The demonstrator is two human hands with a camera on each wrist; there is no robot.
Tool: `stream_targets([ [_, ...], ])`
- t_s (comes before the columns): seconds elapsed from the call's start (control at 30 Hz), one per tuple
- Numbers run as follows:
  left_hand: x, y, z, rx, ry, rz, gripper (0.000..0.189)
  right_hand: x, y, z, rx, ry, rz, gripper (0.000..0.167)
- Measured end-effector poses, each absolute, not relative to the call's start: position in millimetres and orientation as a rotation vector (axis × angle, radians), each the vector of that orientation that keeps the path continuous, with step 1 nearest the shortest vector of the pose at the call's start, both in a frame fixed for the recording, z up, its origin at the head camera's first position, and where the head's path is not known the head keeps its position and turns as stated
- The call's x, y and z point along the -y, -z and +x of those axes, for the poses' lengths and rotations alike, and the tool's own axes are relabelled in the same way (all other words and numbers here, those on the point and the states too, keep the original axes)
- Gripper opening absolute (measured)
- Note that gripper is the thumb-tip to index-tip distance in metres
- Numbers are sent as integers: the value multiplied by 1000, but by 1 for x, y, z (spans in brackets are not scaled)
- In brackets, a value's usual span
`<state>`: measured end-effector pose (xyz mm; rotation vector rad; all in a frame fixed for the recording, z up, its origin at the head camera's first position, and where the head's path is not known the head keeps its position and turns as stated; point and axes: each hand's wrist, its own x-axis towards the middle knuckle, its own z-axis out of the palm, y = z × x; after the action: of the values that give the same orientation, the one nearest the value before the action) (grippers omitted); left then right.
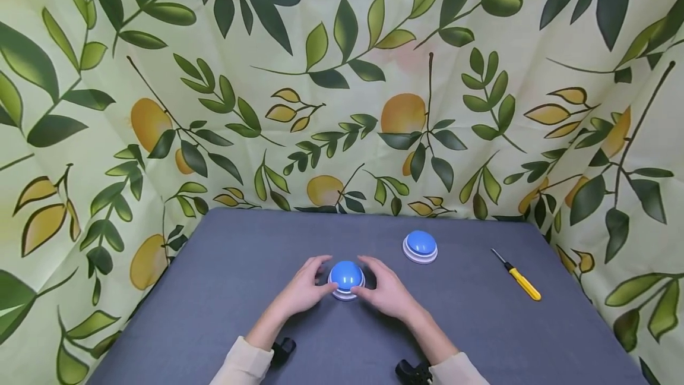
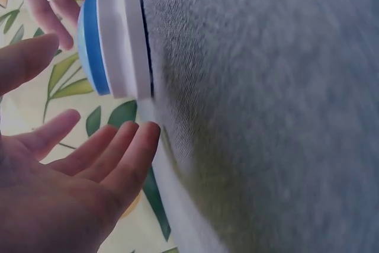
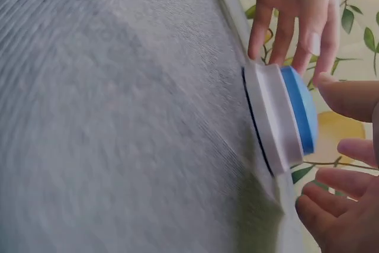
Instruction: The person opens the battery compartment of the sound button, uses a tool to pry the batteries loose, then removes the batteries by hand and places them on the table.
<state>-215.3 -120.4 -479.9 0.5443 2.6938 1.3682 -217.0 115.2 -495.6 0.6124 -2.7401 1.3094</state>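
Note:
A blue dome push button on a white round base [image 1: 346, 276] sits on the grey table between the two hands. My left hand [image 1: 304, 291] is at its left side, fingers loosely spread and slightly bent, with a gap to the base in the left wrist view. On the other side my right hand [image 1: 390, 296] mirrors it, its fingers [image 3: 331, 199] also apart from the white base [image 3: 269, 117]. Both thumbs point toward the near side of the blue dome [image 2: 90, 45]. Neither hand grips anything.
A second blue dome button [image 1: 420, 245] stands farther back, to the right. Beyond it on the right lies a screwdriver with a yellow handle [image 1: 525, 283]. Leaf-and-fruit patterned cloth [image 1: 342, 106] hangs behind and beside the grey table [image 1: 240, 254].

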Motion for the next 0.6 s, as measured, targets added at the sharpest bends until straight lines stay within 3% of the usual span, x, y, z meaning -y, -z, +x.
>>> stream_targets([
  [0.6,109,483,-225,-2621,-1343,593,63,-107,510,-226,2703,-1527,600,68],
])
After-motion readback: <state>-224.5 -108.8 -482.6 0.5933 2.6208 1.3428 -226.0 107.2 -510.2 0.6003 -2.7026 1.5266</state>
